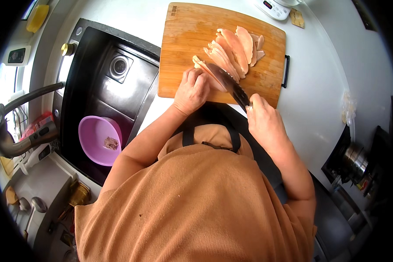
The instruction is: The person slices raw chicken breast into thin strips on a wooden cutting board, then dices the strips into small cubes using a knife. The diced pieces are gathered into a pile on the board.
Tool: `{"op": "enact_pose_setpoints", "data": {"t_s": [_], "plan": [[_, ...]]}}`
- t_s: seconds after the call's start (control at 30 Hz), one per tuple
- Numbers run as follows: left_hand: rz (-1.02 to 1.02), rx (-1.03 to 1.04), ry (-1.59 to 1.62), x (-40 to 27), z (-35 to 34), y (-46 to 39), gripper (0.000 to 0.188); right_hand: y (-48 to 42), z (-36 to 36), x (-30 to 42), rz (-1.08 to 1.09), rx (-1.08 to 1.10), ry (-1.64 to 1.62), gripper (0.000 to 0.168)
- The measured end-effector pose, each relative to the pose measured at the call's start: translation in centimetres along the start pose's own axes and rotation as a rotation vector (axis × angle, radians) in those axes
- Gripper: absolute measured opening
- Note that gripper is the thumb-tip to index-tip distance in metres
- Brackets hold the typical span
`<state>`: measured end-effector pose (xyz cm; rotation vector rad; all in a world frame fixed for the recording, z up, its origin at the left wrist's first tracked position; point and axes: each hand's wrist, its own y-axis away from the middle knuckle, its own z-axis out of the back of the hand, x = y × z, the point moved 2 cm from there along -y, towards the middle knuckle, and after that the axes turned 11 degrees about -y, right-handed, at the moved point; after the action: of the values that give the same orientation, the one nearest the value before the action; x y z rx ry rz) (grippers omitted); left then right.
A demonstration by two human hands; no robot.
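My right hand [264, 119] grips the handle of a kitchen knife [227, 82], its dark blade slanting up and left across the meat. The curled fingers of my left hand [194, 87] hold a piece of raw pale pink meat [217, 85], possibly chicken breast, near the front edge of a wooden cutting board [186, 36]. The blade rests against this piece, just right of my left fingers; its cutting edge is hard to see. Beyond the knife, several thin raw meat slices [234, 42] lie fanned out and overlapping.
Left of the board is a black sink [95, 78] holding a pink plastic basin [90, 139] with a small lump of meat [111, 143]. A faucet [36, 95] reaches over its left side. A white appliance with a digital display [275, 9] stands behind the board; a metal pot [355, 159] is far right.
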<state>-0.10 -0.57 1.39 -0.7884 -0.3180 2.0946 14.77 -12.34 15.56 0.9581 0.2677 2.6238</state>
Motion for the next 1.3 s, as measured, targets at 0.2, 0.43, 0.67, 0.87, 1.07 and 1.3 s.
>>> {"op": "enact_pose_setpoints", "data": {"t_s": [0.2,0.43,0.67,0.87,1.07,1.3], "plan": [[-0.001,0.008,-0.002,0.0,0.1,-0.1,0.033,0.3,-0.5,-0.3,0.000,0.022,0.043,0.014],[0.015,0.026,0.021,0.0,0.2,-0.2,0.031,0.7,-0.1,-0.5,-0.010,0.028,0.071,0.014],[0.017,0.027,0.030,0.0,0.3,-0.2,0.031,1.2,-0.8,-1.2,-0.007,0.061,0.118,0.014],[0.023,0.042,0.032,0.2,0.1,-0.1,0.033,1.3,-2.9,-2.9,0.061,-0.010,0.097,0.015],[0.019,0.043,0.034,0.2,0.1,-0.1,0.032,-0.3,-4.2,-2.7,0.085,-0.009,0.118,0.016],[0.022,0.047,0.024,0.1,0.0,-0.1,0.033,-3.3,-5.9,-2.2,0.109,-0.022,0.108,0.017]]}}
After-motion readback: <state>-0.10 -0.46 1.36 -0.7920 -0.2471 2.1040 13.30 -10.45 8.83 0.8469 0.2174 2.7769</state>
